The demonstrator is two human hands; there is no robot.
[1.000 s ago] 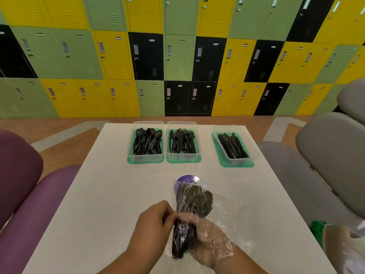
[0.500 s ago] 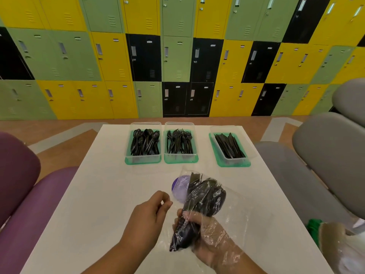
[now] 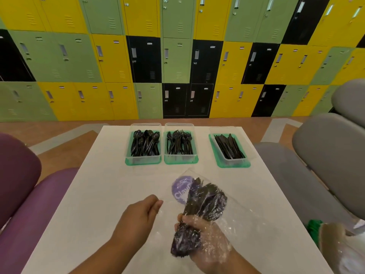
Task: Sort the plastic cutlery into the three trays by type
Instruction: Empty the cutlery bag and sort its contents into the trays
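Tipped over since a second ago, the bundle (image 3: 205, 200) now fans toward 1 o'clock instead of 12, and the left hand (image 3: 136, 216) has come off it and sits at its 9 o'clock.

The right hand (image 3: 205, 240) is inside the bag (image 3: 246, 220), its fingers wrapped tight round the handles of the black cutlery, with film bunched between palm and plastic. The left hand's fingers are curled, tips close to the bag's loose edge. Whether they pinch the film I cannot tell. A purple label (image 3: 180, 189) shows through the bag at the bundle's 11 o'clock.

The step in hand looks like freeing the cutlery from the bag. It would go best if the left hand took the film near the mouth and peeled it back while the right keeps the handles squeezed, so the mixed heads do not spill. Forks could snag the thin film, so a slow pull is wiser.

At 12 o'clock stand the spoon tray (image 3: 143, 161) and the fork tray (image 3: 180, 160), just beside each other. The knife tray (image 3: 233, 164) sits apart at 1 o'clock, angled. All three are already well filled.

The table (image 3: 102, 184) has bare top between the hands and the trays. Its right edge is near the bag's trailing film, with a grey chair (image 3: 325, 155) at 3 o'clock and a purple seat (image 3: 19, 184) at 9.
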